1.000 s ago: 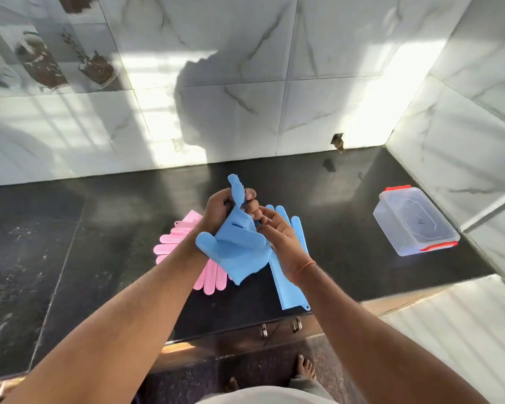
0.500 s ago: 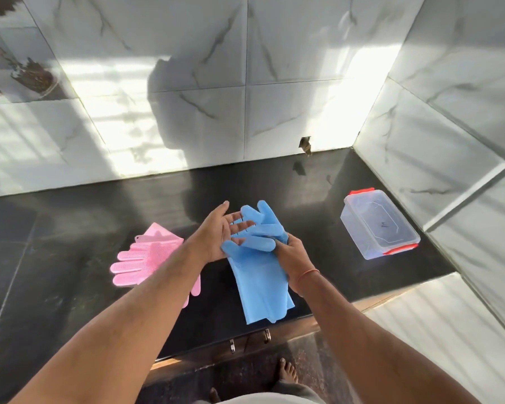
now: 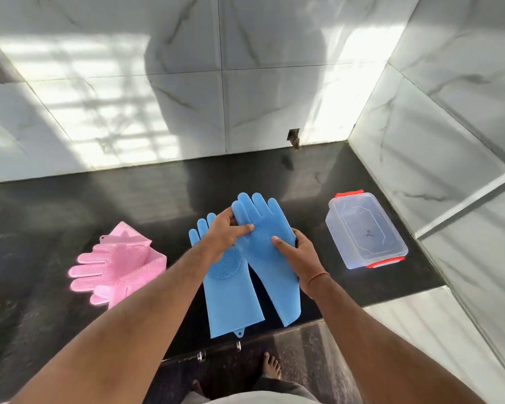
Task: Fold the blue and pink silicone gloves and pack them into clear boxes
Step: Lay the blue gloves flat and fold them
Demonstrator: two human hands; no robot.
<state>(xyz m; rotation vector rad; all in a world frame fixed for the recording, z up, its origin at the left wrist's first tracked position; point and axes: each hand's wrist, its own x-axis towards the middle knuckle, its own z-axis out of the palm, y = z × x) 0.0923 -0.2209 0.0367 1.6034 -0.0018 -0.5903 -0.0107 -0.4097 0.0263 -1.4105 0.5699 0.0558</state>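
Both hands held a blue glove on the dark counter.

A clear box (image 3: 365,230) with red clips stood lid-on to the right near the marble wall (image 3: 438,147), well apart from the gloves; folded pink gloves (image 3: 117,264) with nubbed palms lay at the left. On the glossy black counter (image 3: 56,211), the upper blue glove (image 3: 265,252) overlapped the lower blue glove (image 3: 229,290), both bristled on the palm, cuffs toward the edge. The left hand (image 3: 225,231) pinched the upper glove's thumb side; the right hand (image 3: 296,252) gripped its opposite edge, thumb laid on top.
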